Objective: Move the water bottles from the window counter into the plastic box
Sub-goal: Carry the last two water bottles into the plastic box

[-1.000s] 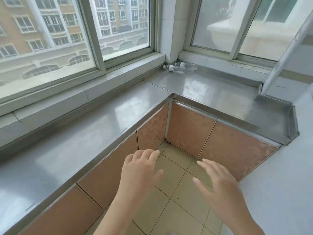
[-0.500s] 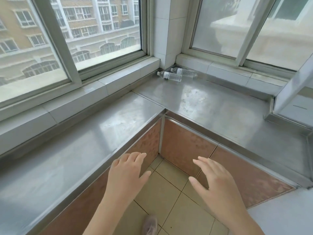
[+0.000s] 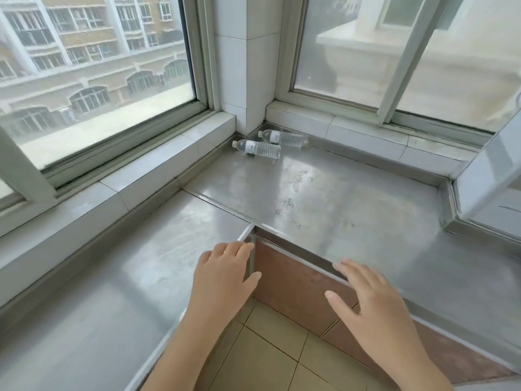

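Water bottles (image 3: 263, 143) in the far counter corner, well beyond both empty hands (image 3: 298, 292).

Counter: steel window counter (image 3: 324, 198), L-shaped, mid-frame.
On it: two water bottles (image 3: 258, 148) lying flat, upper centre corner.

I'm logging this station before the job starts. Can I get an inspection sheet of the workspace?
Surface: steel L-shaped counter, smudged.
Job's things: near bottle and far bottle lying in the corner, caps pointing left; plastic box not in view.
Clutter: nothing seen.
Grippers: left hand and right hand open, holding nothing, at the counter's front edge.
Cables: nothing seen.
Surroundings: windows, tiled sill, floor tiles.
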The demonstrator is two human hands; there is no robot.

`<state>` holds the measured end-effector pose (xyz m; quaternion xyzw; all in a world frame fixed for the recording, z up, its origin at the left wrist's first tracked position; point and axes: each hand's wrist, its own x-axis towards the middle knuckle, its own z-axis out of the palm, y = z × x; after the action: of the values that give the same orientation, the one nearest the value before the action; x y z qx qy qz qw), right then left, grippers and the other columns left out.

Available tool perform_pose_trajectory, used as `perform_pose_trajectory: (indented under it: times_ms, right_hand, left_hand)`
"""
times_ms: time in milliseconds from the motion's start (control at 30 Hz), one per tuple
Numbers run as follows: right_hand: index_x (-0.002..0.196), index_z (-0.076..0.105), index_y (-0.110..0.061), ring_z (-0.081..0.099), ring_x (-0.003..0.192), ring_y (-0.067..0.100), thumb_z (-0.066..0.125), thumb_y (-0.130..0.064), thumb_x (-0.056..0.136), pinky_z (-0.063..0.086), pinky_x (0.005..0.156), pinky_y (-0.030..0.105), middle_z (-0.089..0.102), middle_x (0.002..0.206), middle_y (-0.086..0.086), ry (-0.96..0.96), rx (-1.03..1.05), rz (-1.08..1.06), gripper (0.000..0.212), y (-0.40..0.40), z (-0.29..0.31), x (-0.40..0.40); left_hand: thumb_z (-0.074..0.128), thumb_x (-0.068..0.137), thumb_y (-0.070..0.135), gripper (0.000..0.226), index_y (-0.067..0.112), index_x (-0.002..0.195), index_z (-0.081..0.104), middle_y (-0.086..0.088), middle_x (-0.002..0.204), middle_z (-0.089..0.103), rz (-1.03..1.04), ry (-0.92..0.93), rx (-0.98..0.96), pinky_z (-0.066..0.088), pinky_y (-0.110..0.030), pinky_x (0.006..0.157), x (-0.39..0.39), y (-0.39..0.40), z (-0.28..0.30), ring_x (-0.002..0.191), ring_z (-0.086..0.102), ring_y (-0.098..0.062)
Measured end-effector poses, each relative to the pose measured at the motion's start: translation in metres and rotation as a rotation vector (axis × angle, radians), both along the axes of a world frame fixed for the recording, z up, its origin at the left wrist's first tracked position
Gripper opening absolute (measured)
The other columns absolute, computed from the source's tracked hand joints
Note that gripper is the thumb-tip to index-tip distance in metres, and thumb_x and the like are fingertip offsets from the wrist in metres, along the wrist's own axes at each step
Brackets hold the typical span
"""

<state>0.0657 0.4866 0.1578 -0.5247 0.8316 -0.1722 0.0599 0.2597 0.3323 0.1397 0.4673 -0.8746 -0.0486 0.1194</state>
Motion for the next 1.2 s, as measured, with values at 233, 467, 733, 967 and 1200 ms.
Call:
perform_pose_trajectory:
  times_ms: [233,467,733,967,1200]
  right_hand:
    - [0.13,0.053,-0.03,0.042,0.13,0.012,0.058,-0.045,0.086,0.031,0.108,0.033,0.05,0.138,-0.012,-0.015,0.042,0.027,0.047,-0.09,-0.011,-0.06]
    - [0.121,0.06,-0.026,0.055,0.119,0.02,0.041,-0.057,0.08,0.042,0.1,0.04,0.06,0.128,-0.006,0.01,0.048,0.115,0.055,-0.201,-0.038,-0.143]
    - [0.123,0.059,-0.026,0.051,0.122,0.02,0.055,-0.047,0.083,0.038,0.101,0.038,0.057,0.131,-0.005,0.003,0.111,0.213,0.045,-0.312,-0.043,-0.219]
    - [0.117,0.065,-0.023,0.059,0.114,0.025,0.042,-0.054,0.077,0.045,0.094,0.043,0.063,0.125,-0.001,0.005,0.143,0.204,0.056,-0.378,-0.071,-0.245]
    - [0.119,0.063,-0.023,0.055,0.119,0.025,0.062,-0.042,0.082,0.043,0.096,0.046,0.06,0.129,0.0,0.032,0.155,0.163,0.042,-0.449,-0.086,-0.268]
  left_hand:
    - [0.084,0.063,0.041,0.048,0.027,0.106,0.069,0.009,0.103,0.072,0.013,-0.003,-0.044,0.054,-0.036,0.074,-0.045,-0.082,-0.003,0.093,0.069,-0.02]
    - [0.07,0.079,0.048,0.053,0.027,0.126,0.061,0.009,0.122,0.066,0.088,-0.061,0.044,0.048,-0.037,0.091,-0.118,-0.17,-0.018,0.111,0.062,-0.019]
    - [0.05,0.094,0.047,0.059,0.025,0.146,0.033,0.007,0.145,0.045,0.088,-0.122,0.079,0.032,-0.034,0.105,-0.203,-0.28,-0.042,0.13,0.043,-0.02]
    - [0.059,0.09,0.043,0.072,0.022,0.15,0.025,-0.003,0.157,0.027,-0.004,-0.131,0.132,0.036,-0.042,0.105,-0.27,-0.396,-0.071,0.137,0.038,-0.026]
    - [0.054,0.092,0.049,0.078,0.019,0.153,0.018,-0.005,0.161,0.018,-0.129,-0.251,0.162,0.023,-0.046,0.114,-0.345,-0.51,-0.125,0.147,0.016,-0.026]
